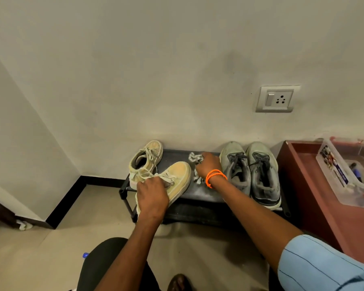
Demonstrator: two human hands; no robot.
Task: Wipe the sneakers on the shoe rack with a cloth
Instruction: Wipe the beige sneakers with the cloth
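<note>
Left hand point(152, 196) grips the tan canvas sneaker point(177, 181); right hand point(208, 165) beside it clutches the grey crumpled cloth point(194, 159). Hold the shoe firm, rub gently.

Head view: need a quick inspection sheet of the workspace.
Surface: black shoe rack, top shelf dusty.
Job's things: yellow sneaker tilted at the front edge; its mate behind; grey pair at the rack's right; cloth bunched mid-shelf.
Clutter: clear box of small items on the red cabinet.
Hands: left hand grips the yellow sneaker; right hand grips the cloth.
Cables: nothing seen.
Surroundings: wall socket; rag on the floor, left.
</note>
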